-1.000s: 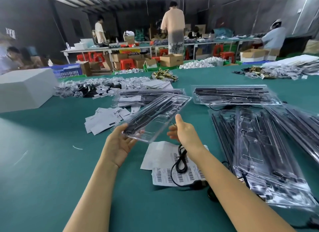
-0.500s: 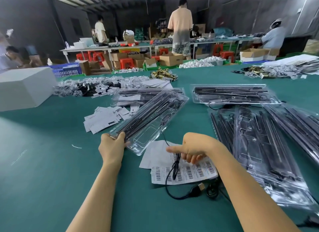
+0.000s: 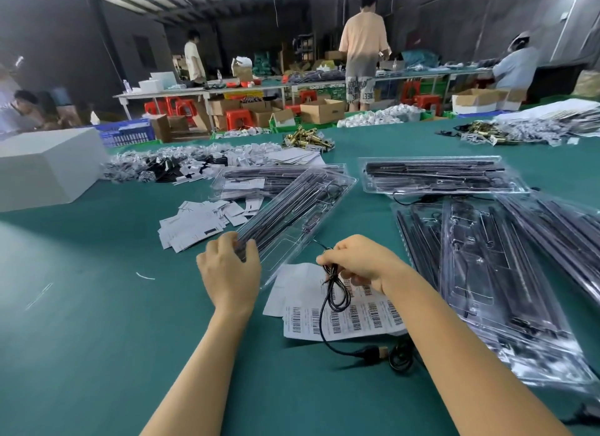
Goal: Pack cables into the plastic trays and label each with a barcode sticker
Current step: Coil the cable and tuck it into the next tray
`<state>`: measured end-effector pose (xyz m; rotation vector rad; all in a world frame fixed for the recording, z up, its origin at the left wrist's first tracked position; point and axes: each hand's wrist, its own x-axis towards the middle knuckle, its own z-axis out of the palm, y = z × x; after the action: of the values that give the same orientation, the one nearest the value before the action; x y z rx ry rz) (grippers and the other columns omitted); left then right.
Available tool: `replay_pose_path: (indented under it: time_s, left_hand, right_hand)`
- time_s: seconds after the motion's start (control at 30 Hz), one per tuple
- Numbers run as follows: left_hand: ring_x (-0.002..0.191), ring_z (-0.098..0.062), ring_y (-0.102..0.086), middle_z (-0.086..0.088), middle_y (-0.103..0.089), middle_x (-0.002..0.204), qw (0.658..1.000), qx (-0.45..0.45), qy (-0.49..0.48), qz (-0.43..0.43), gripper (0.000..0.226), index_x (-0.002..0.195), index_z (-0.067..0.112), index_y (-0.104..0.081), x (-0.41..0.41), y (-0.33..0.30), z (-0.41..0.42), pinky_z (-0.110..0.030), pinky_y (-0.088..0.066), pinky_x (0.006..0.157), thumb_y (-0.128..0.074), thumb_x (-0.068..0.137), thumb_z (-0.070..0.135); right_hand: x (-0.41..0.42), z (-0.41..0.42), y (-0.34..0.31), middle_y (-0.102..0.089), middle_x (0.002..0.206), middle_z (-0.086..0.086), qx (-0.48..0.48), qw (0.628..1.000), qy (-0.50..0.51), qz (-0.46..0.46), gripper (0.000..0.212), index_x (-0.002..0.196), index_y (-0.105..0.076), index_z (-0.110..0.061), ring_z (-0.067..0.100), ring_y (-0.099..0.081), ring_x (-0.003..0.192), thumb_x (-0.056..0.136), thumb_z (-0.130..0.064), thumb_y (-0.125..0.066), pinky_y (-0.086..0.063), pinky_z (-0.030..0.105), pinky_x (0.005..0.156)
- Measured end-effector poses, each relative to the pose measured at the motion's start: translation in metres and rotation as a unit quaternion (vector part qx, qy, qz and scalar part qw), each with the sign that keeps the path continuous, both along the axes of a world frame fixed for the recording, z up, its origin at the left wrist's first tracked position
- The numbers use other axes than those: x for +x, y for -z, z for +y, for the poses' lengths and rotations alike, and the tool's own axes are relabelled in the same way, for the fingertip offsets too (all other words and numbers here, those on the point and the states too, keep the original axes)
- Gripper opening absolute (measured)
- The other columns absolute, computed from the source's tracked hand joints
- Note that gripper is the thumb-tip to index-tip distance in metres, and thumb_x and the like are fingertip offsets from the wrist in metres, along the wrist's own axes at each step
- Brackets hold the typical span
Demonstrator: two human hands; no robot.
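Clear plastic is what your left hand [image 3: 229,268] has hold of: its fingers [image 3: 251,252] curl over the near end of the tray [image 3: 293,213], pinning that end to the green surface [image 3: 97,305]. The tray's long axis runs from your left hand away to the far right, so its open length lies up and beyond your right hand [image 3: 360,262], not under it.

Your right hand has its fingers pinched together on the black cable [image 3: 334,297], close to the tray's near right edge. From that pinch a few loops hang down over the barcode sticker sheet [image 3: 344,318], and the loose tail runs on toward you to a plug [image 3: 376,353] lying on the surface just past the sheet's near edge. A thin strand also leads from your fingers up toward the tray; whether it already sits in a channel there I cannot tell.

Judging by this, the cable is the nearer job for your right hand, and the move would be a short carry far and slightly left, bringing the bundle over the tray's near compartment while the left hand steadies it. Turn the loops to follow the tray's diagonal, or they will likely lie across the channels. Mind the trailing plug: it could drag the sticker sheet as you lift.
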<state>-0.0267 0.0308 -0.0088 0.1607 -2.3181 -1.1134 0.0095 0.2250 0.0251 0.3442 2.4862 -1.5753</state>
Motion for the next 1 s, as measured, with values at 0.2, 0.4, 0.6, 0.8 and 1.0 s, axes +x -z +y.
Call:
replay_pose_path:
  time_s: [0.2,0.4,0.6,0.8,1.0]
  left_hand:
    - [0.092,-0.02,-0.046,0.008,-0.067,0.085,0.988,-0.019,0.137,0.076,0.009,0.086,0.017,-0.071,0.021,-0.002,0.031,-0.024,-0.031,0.078,-0.063,0.09,0.02]
    - [0.091,-0.013,-0.043,0.012,-0.067,0.088,0.971,0.006,0.229,0.073,0.014,0.09,0.017,-0.072,0.028,0.0,0.043,-0.014,-0.032,0.075,-0.059,0.094,0.02]
    - [0.085,-0.003,-0.053,0.014,-0.066,0.087,0.958,0.114,0.263,0.01,0.011,0.091,0.028,-0.067,0.026,-0.001,0.044,-0.016,-0.038,0.073,-0.057,0.094,0.024]
    - [0.065,-0.008,-0.056,0.006,-0.062,0.068,0.895,0.29,0.328,-0.087,0.016,0.081,0.013,-0.068,0.022,-0.001,0.039,-0.026,-0.043,0.058,-0.06,0.093,0.018]
    - [0.059,-0.016,-0.055,-0.002,-0.06,0.066,0.826,0.428,0.345,-0.128,0.015,0.08,0.009,-0.071,0.018,-0.004,0.033,-0.027,-0.05,0.057,-0.062,0.091,0.011]
  right_hand:
    - [-0.001,-0.002,-0.005,-0.068,0.068,0.006,-0.247,0.968,0.033,0.032,0.018,0.076,-0.061,-0.01,0.012,-0.065,0.06,0.085,-0.021,-0.071,-0.051,0.023,0.057]
    - [0.002,-0.005,-0.007,-0.072,0.079,0.009,-0.39,0.92,0.014,0.037,0.015,0.094,-0.067,-0.005,0.015,-0.065,0.06,0.094,-0.015,-0.057,-0.051,0.023,0.051]
    - [0.006,-0.016,-0.007,-0.069,0.074,0.005,-0.399,0.917,0.011,0.019,0.019,0.101,-0.068,-0.007,0.012,-0.06,0.054,0.098,-0.016,-0.051,-0.051,0.022,0.048]
    - [0.008,-0.029,-0.006,-0.066,0.063,0.004,-0.396,0.918,0.015,-0.033,0.015,0.107,-0.061,-0.013,0.012,-0.056,0.05,0.099,-0.021,-0.052,-0.044,0.018,0.038]
    - [0.012,-0.035,-0.01,-0.064,0.07,0.006,-0.4,0.915,-0.001,-0.06,0.019,0.107,-0.06,-0.01,0.015,-0.06,0.054,0.098,-0.025,-0.053,-0.046,0.02,0.04]
